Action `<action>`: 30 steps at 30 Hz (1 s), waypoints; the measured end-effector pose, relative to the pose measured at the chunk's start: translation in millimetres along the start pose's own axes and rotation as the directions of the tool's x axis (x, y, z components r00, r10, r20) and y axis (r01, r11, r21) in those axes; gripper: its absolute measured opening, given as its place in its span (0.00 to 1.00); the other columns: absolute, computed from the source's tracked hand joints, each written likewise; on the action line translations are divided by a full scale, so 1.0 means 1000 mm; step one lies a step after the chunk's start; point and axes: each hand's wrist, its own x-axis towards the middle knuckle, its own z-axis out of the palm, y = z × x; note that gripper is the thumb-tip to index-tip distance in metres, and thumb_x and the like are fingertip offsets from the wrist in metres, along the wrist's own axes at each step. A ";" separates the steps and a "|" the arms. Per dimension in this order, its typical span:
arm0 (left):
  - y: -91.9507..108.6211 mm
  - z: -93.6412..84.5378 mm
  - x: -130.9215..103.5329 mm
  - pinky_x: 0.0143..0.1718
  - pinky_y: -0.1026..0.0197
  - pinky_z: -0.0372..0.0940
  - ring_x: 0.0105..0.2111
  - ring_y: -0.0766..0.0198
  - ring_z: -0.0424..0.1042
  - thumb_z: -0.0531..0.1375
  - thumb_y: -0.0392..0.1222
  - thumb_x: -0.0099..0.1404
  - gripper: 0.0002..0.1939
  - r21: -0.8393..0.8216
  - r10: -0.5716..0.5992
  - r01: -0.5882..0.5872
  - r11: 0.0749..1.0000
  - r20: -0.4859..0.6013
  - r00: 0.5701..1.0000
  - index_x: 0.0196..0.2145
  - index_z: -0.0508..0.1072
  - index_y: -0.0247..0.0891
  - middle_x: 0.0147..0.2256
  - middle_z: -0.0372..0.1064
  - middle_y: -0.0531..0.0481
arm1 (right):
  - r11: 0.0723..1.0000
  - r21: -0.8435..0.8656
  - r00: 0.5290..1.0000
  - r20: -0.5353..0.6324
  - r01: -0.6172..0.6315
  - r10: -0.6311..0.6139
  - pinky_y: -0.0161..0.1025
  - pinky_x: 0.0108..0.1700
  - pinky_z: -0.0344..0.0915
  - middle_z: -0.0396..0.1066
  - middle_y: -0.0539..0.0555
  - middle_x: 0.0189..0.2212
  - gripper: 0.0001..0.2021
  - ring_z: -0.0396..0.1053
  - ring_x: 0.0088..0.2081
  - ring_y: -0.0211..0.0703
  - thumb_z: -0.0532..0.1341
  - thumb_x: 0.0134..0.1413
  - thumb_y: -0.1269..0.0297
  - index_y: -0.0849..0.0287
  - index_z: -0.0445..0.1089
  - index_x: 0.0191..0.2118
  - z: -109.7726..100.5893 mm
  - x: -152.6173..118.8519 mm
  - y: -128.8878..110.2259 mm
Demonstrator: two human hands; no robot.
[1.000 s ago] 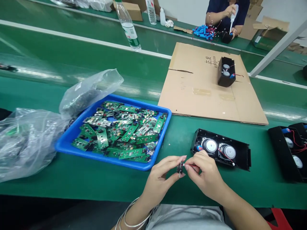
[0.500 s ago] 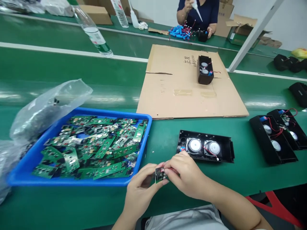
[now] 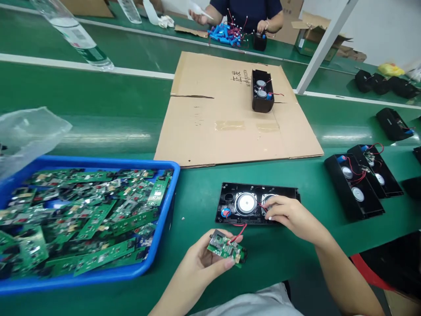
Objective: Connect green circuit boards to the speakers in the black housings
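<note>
My left hand [image 3: 207, 261] grips a green circuit board [image 3: 226, 248] by its edges, in front of the speaker housing. A red wire [image 3: 241, 231] runs from the board to the blue cylindrical part [image 3: 226, 212] in the housing's left end. The black speaker housing [image 3: 226, 193] lies with its inside up and holds two round speakers, the left speaker [image 3: 246, 203] in full view. My right hand [image 3: 289, 215] covers much of the right speaker. Its thumb and fingers pinch the thin speaker wire [image 3: 262, 206], whose small white end shows at the fingertips.
A blue tray [image 3: 164, 228] heaped with circuit boards stands at left, beside a clear plastic bag [image 3: 33, 131]. Behind lies a cardboard sheet [image 3: 204, 145] bearing another housing [image 3: 262, 103]. More wired housings [image 3: 348, 188] sit at right. Across the bench, a person [image 3: 246, 13] handles blue parts [image 3: 225, 34].
My right hand has left the board and moved right to the speaker wire. My left hand still holds the board, now tilted with its parts facing up. The view has shifted right.
</note>
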 end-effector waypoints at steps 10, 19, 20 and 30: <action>0.007 0.033 0.028 0.29 0.63 0.72 0.29 0.59 0.76 0.61 0.46 0.53 0.16 0.320 0.251 -0.204 0.925 -0.111 0.962 0.40 0.71 0.39 0.30 0.76 0.52 | 1.000 0.006 0.941 -0.338 0.010 -0.007 0.36 0.33 0.62 0.68 0.53 0.27 0.08 0.64 0.31 0.39 0.52 0.58 0.73 0.61 0.67 0.33 0.030 0.012 -0.006; -0.001 0.033 0.038 0.28 0.67 0.72 0.28 0.62 0.77 0.59 0.42 0.57 0.12 0.427 0.425 -0.359 0.830 -0.065 0.903 0.39 0.72 0.40 0.31 0.77 0.54 | 0.994 -0.069 0.944 -0.315 0.080 -0.098 0.36 0.34 0.58 0.67 0.51 0.26 0.08 0.61 0.30 0.38 0.51 0.60 0.71 0.60 0.62 0.29 0.040 0.013 -0.008; -0.002 0.033 0.038 0.28 0.67 0.72 0.28 0.62 0.77 0.60 0.41 0.57 0.11 0.448 0.454 -0.383 0.808 -0.058 0.889 0.40 0.72 0.40 0.31 0.77 0.54 | 0.994 -0.082 0.943 -0.319 0.075 -0.098 0.36 0.34 0.57 0.67 0.51 0.26 0.08 0.61 0.30 0.38 0.51 0.60 0.71 0.60 0.62 0.29 0.041 0.013 -0.008; -0.016 0.039 0.034 0.33 0.69 0.71 0.32 0.65 0.77 0.59 0.34 0.59 0.11 0.600 0.727 -0.571 0.560 -0.026 0.686 0.41 0.72 0.40 0.37 0.77 0.53 | 0.995 -0.028 0.927 -0.367 -0.091 0.074 0.37 0.33 0.54 0.62 0.49 0.23 0.09 0.59 0.28 0.37 0.51 0.58 0.72 0.59 0.59 0.26 0.050 0.013 -0.019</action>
